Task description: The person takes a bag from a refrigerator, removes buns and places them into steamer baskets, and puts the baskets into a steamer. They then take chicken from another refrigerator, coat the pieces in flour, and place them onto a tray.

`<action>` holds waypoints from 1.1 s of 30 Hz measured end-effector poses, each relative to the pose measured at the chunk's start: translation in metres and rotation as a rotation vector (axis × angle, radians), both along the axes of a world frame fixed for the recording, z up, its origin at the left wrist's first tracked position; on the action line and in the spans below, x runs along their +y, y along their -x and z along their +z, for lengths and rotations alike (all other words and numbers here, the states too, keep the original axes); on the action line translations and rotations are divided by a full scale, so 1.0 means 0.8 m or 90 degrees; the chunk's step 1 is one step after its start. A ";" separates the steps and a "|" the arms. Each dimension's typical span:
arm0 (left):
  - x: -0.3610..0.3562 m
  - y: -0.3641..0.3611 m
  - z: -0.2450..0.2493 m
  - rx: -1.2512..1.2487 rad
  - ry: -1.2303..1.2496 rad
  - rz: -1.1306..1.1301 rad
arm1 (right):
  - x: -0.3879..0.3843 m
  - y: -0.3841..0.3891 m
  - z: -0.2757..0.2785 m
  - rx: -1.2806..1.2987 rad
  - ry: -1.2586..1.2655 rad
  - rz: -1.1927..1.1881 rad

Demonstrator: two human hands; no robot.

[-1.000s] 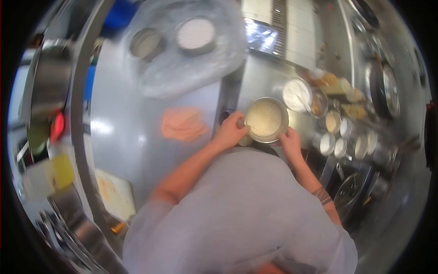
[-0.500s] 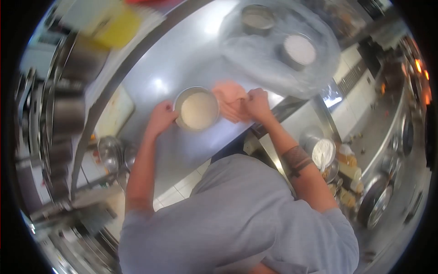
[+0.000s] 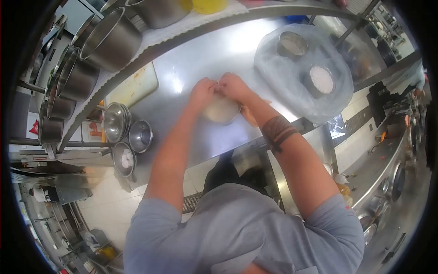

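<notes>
A round metal bowl [image 3: 222, 112] with pale contents stands on the steel counter in front of me, partly hidden by my hands. Over its far side my left hand [image 3: 204, 92] and my right hand [image 3: 232, 86] meet, fingertips pinched close together. Whatever lies between the fingers is too small or hidden to make out. An orange cloth [image 3: 248, 116] lies beside the bowl, mostly covered by my right forearm.
Right of my hands, clear plastic [image 3: 278, 59] lies under two round containers, one holding white contents [image 3: 322, 79]. A cutting board [image 3: 137, 84] and several metal bowls [image 3: 140, 136] sit at left. Steel pots [image 3: 114, 41] line a raised shelf [image 3: 157, 39].
My right hand has let go of the orange cloth and come across to the bowl. My left hand has moved from the bowl's left rim to its far side. The view has shifted.
</notes>
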State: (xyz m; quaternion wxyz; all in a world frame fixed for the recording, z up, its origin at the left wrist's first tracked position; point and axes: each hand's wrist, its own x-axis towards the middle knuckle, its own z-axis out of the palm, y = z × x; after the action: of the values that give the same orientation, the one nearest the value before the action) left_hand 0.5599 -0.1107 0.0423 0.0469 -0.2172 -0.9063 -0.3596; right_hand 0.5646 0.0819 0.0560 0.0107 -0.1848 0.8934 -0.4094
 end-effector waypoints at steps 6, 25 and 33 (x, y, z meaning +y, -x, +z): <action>-0.003 0.014 0.000 0.030 0.016 -0.071 | 0.000 0.002 0.032 0.009 -0.178 -0.071; 0.029 0.039 0.011 -0.041 0.113 -0.276 | 0.003 -0.107 0.057 -0.211 -0.438 -0.166; 0.042 0.001 0.029 0.074 0.107 -0.281 | 0.011 -0.135 0.036 -0.362 -0.492 -0.089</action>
State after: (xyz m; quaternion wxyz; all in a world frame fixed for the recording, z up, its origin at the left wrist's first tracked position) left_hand 0.5593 -0.0775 0.0656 0.0011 -0.4334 -0.8595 -0.2711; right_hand 0.6727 0.0910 0.0851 0.2946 0.0124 0.9520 -0.0817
